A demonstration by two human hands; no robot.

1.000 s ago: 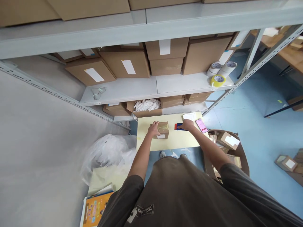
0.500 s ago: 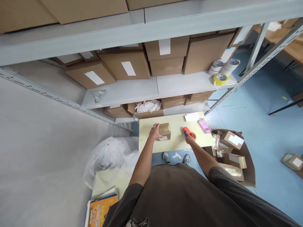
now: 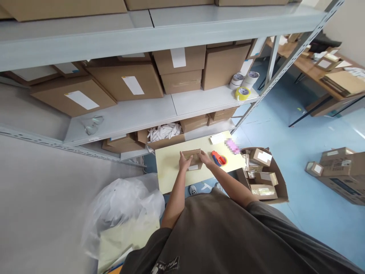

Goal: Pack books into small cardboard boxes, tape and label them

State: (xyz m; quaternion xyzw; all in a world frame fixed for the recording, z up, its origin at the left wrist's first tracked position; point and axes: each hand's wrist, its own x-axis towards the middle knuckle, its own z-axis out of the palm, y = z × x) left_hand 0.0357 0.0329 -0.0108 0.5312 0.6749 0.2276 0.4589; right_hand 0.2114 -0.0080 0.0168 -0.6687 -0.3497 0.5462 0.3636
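A small cardboard box (image 3: 194, 161) with a white label on its near side is held between my two hands at the table (image 3: 168, 177). My left hand (image 3: 184, 161) grips its left side, thumb over the top. On the opposite side, my right hand (image 3: 205, 158) has its fingers closed against the box's right edge. The orange and blue tape dispenser (image 3: 219, 158) lies on the table to the right of my right hand, a yellow roll in it.
A carton (image 3: 281, 179) of small taped boxes stands right of the table. A white card (image 3: 217, 138) and a blurred pink item (image 3: 232, 146) lie at the table's far right. Shelves (image 3: 199, 104) with boxes and tape rolls (image 3: 242, 93) rise ahead. Plastic wrap (image 3: 125, 201) bulges at left.
My right hand has let go of the tape dispenser, leaving it on the table, and has moved left onto the box. My left hand stays on the box. The view has turned right.
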